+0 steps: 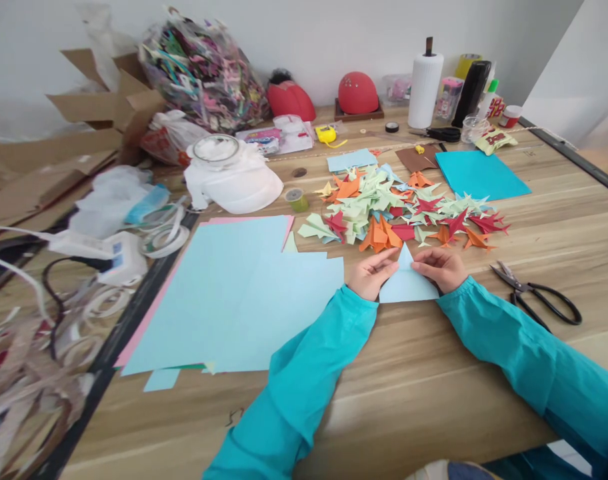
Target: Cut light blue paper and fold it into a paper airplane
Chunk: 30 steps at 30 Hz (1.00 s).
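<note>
A light blue sheet of paper [408,285], folded to a point at its far end, is held between my two hands just above the wooden table. My left hand [371,275] pinches its left edge near the folded tip. On the opposite edge, the thumb and fingers of my right hand [443,268] grip the paper. Just beyond lies a pile of folded paper planes [379,200] in pale green, orange, red and blue. Black-handled scissors [534,291] rest to the right of my right hand, blades pointing away to the left.
Large light blue sheets [224,293] over pink ones cover the table's left-centre. Bright blue paper [481,175] lies at the back right. A white bottle [426,90], yellow tape measure [328,135] and red domes [358,92] stand behind. Cables and a power strip [81,244] crowd the left.
</note>
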Available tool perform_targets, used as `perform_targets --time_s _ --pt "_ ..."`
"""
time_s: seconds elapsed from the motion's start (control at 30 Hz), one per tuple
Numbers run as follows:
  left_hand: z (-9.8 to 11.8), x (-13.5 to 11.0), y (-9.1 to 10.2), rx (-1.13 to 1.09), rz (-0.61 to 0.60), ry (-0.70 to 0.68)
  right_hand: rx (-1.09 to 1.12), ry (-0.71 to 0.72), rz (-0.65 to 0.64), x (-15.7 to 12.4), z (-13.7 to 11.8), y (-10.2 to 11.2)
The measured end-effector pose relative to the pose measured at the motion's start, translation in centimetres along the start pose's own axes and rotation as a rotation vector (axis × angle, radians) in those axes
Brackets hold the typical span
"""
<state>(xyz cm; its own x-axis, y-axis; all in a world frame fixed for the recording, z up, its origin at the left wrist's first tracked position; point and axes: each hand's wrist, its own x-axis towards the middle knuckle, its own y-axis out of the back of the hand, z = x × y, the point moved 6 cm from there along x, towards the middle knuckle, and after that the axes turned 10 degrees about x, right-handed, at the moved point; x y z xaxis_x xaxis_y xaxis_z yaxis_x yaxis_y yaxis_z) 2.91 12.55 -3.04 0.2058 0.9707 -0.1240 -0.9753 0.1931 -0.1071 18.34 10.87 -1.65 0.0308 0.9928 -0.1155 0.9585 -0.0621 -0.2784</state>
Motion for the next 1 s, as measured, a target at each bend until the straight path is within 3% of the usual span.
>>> perform_targets --time_s 0.37,1.0 --pt "-0.66 0.11 -0.16 -0.092 -0.046 0.068 0.029 -0.078 -0.021 -0.15 -0.32 -0.37" --pt "-0.21 0.33 0.01 0.031 -0.049 -0.076 0.053 -0.062 0.017 0.04 0.06 0.08"
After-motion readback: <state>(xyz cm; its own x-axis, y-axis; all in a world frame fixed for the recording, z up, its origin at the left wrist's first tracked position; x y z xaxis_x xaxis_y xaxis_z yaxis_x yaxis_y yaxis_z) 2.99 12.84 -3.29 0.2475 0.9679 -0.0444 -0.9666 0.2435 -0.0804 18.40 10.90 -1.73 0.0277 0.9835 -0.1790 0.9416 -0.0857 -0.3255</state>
